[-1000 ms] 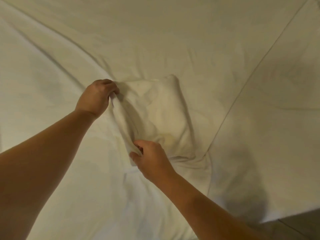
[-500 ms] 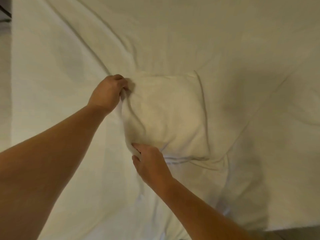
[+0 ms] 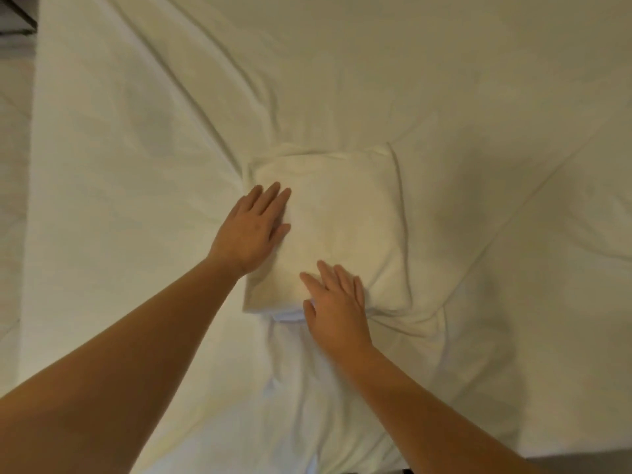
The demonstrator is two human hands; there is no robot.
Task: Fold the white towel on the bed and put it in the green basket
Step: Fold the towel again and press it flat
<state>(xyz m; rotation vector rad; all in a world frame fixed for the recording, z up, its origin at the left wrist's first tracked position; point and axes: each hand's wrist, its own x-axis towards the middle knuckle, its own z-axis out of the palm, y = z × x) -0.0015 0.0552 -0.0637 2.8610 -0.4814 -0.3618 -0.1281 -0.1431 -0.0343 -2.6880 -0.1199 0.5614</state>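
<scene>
The white towel (image 3: 345,217) lies folded into a thick square on the bed, near the middle of the view. My left hand (image 3: 254,229) rests flat on the towel's left side, fingers straight. My right hand (image 3: 337,307) presses flat on the towel's near edge, fingers straight and spread. Neither hand grips the cloth. The green basket is not in view.
The bed (image 3: 136,165) is covered by a wrinkled white sheet with folds running toward the towel. Its left edge drops to a pale floor (image 3: 13,200). A dark piece of furniture (image 3: 15,15) shows at the top left corner, and dark floor (image 3: 581,465) at the bottom right.
Both hands let go of the towel's left edge, which they pinched before, and now lie flat on top of it. The towel went from a lifted fold to a flat square.
</scene>
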